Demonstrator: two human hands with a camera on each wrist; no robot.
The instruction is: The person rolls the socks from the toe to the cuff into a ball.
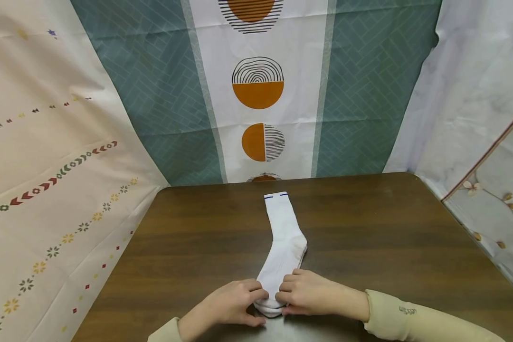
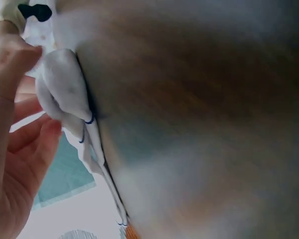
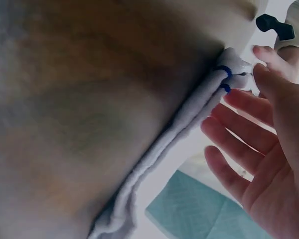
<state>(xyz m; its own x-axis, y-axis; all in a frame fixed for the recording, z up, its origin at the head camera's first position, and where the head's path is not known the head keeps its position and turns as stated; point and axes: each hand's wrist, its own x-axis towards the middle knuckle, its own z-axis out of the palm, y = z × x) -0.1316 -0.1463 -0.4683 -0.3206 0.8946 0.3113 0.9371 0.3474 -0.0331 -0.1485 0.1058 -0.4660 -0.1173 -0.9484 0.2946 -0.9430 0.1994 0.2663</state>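
A white sock (image 1: 284, 237) with blue stripes at its cuff lies lengthwise on the brown wooden table (image 1: 367, 237), cuff at the far end and toe nearest me. A second white layer shows beneath it at the heel and toe. My left hand (image 1: 261, 301) pinches the toe end from the left, and my right hand (image 1: 282, 299) pinches it from the right, with fingers on top and thumbs low by the table. In the left wrist view the left hand (image 2: 42, 87) has its thumb and fingers around the bunched sock (image 2: 65, 89). The right wrist view shows the right hand (image 3: 234, 97) at the sock (image 3: 189, 119).
Patterned cloths hang behind and to both sides of the table: teal and white with orange circles (image 1: 258, 95) at the back, cream with small motifs (image 1: 47, 190) on the left, pale floral (image 1: 487, 142) on the right. The table's near edge lies under my forearms.
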